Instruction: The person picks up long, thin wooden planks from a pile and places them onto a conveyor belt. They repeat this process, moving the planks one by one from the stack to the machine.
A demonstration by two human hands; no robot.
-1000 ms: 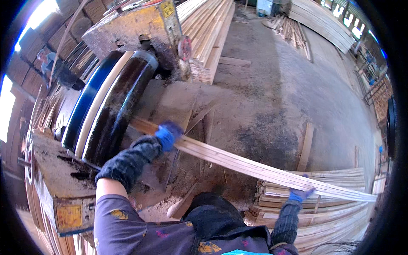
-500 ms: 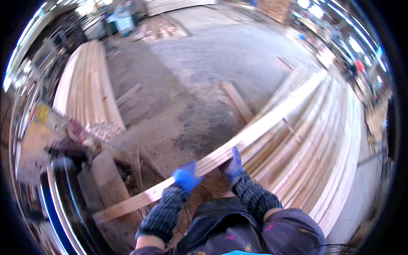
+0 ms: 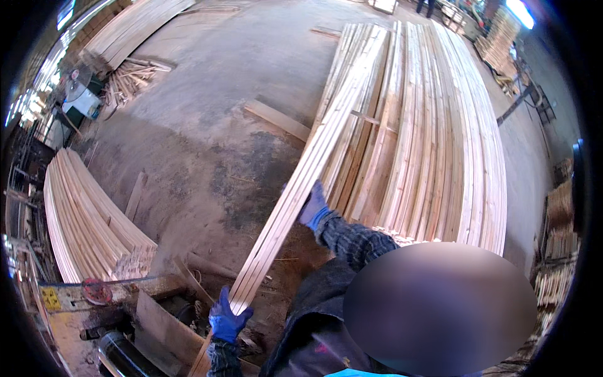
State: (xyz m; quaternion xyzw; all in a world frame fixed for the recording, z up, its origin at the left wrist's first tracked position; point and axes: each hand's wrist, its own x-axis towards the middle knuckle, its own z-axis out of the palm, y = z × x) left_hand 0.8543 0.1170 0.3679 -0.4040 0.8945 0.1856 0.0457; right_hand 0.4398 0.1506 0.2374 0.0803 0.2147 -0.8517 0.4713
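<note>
A narrow bundle of long, pale wooden strips point(image 3: 282, 217) runs slantwise from the lower left up onto a broad stack of strips point(image 3: 421, 144). My left hand point(image 3: 229, 317), in a blue glove, is closed round the bundle near its near end. Below that hand a piece of wood continues toward the lower edge. Farther up, my right hand point(image 3: 314, 207), gloved in purple and blue, grips the bundle from its right side; some of its fingers are hidden behind the wood. The bundle's far part rests along the stack's left side.
At the lower left stands a machine point(image 3: 63, 320) with a red knob point(image 3: 97, 291) and a black roller point(image 3: 125, 352). Beyond it lies another strip stack point(image 3: 94, 220). A loose board point(image 3: 276, 119) lies on the concrete floor. Scrap wood point(image 3: 132, 81) is heaped at the far left.
The view has turned to the right. The bundle now points more steeply away from me. My left hand has shifted nearer the bundle's near end; both hands still hold it.
</note>
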